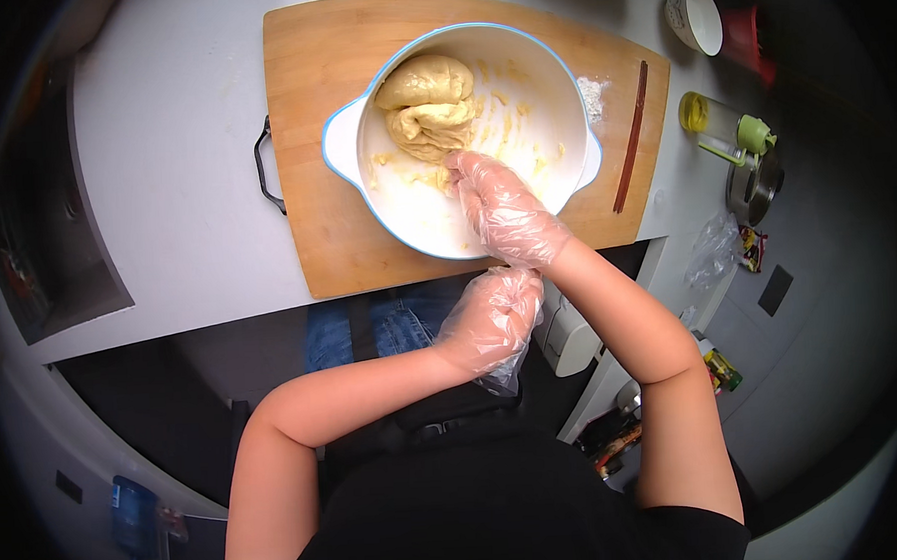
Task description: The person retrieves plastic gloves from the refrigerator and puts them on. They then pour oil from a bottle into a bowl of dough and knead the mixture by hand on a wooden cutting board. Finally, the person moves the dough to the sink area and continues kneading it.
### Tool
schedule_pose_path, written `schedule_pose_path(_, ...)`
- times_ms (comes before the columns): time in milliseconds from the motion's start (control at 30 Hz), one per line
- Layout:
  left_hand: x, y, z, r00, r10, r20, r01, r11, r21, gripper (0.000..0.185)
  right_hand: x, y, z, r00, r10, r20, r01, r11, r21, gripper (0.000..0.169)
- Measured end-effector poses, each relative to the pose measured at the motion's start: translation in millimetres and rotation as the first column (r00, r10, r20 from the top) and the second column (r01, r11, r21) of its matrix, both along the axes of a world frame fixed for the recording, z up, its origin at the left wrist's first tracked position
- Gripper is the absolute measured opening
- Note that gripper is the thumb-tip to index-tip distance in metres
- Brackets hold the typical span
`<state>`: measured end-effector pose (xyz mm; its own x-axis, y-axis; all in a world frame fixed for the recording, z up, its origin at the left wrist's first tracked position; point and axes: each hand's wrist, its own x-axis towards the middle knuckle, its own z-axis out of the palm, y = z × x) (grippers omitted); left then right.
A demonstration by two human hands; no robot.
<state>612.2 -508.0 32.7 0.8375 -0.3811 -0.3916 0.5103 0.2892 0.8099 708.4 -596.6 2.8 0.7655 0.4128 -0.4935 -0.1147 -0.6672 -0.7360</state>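
A large white pot with a blue rim holds a folded lump of yellow dough against its far left wall. My right hand, in a clear plastic glove, reaches over the near rim; its curled fingertips touch the dough's lower edge and loose scraps, and whether they grip any is hidden. Below the pot, my left hand, gloved likewise, has its fingers curled at the right glove's cuff and appears to pinch it. Dough smears mark the pot's inside.
Under the pot lies a wooden board with a black handle. White flour and brown chopsticks lie on its right. Beyond stand a patterned bowl, an oil bottle, a lidded metal pot and a crumpled plastic bag.
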Motion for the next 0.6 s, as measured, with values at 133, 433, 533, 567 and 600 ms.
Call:
schedule_pose_path(133,-12,8,-15,0.992,-0.114,-0.046,0.114,0.993,0.001,0.014,-16,9,-20,0.921,-0.24,-0.308,0.291,0.947,0.132,0.033)
schedule_pose_path(433,-8,38,5,0.968,-0.199,-0.155,0.197,0.98,-0.029,0.012,-7,26,12,0.91,-0.396,-0.126,0.405,0.779,0.478,0.038)
schedule_pose_path(533,-19,29,7,0.994,-0.015,-0.11,0.013,1.0,-0.027,0.013,-5,35,12,0.961,-0.189,0.203,0.172,0.98,0.095,0.036)
schedule_pose_path(567,-19,29,6,0.993,0.015,-0.12,-0.018,0.999,-0.026,0.014,-1,41,10,0.962,-0.233,0.14,0.226,0.972,0.059,0.035)
schedule_pose_path(600,-17,32,4,0.985,0.003,-0.175,-0.007,1.0,-0.021,0.014,3,47,10,0.957,-0.279,0.08,0.278,0.96,0.019,0.034)
